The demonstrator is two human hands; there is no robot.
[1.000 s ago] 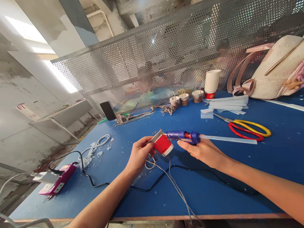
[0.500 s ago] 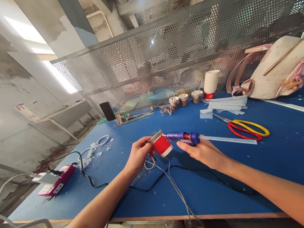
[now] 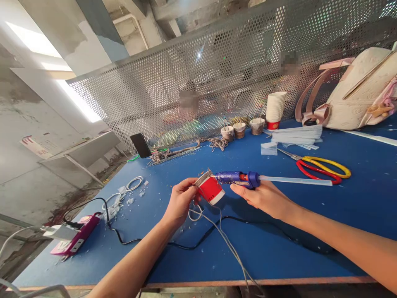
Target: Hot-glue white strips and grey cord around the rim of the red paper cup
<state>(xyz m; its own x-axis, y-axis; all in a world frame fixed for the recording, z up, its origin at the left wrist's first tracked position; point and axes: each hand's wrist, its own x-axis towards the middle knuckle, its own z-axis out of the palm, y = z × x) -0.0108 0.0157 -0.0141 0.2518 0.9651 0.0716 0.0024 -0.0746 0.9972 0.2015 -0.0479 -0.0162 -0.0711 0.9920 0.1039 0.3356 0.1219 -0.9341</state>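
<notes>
My left hand point(image 3: 182, 200) is closed on a red and white paper cup point(image 3: 211, 190), tilted on its side. Grey-brown cord point(image 3: 203, 178) wraps the end of the cup near my fingers, and its loose length point(image 3: 231, 244) runs down over the table's front edge. In my right hand point(image 3: 263, 196) is a blue hot glue gun point(image 3: 231, 177), its nozzle at the corded end of the cup. Whether the tip touches the cord I cannot tell. A clear glue stick point(image 3: 294, 180) sticks out of the gun's back. My right fingers are partly hidden behind the gun.
Red-and-yellow-handled scissors point(image 3: 324, 167) lie at the right beside pale strips point(image 3: 294, 135). Behind stand a cup stack point(image 3: 276, 109), several cord-wrapped cups point(image 3: 228, 133) and a backpack point(image 3: 356, 91). A pink power strip point(image 3: 77, 236) and black cable point(image 3: 192, 248) are at the left. A perforated screen point(image 3: 155, 91) borders the back.
The glue stick's back end sits slightly further in and higher. Both hands, the cup and the gun are nearly where they were.
</notes>
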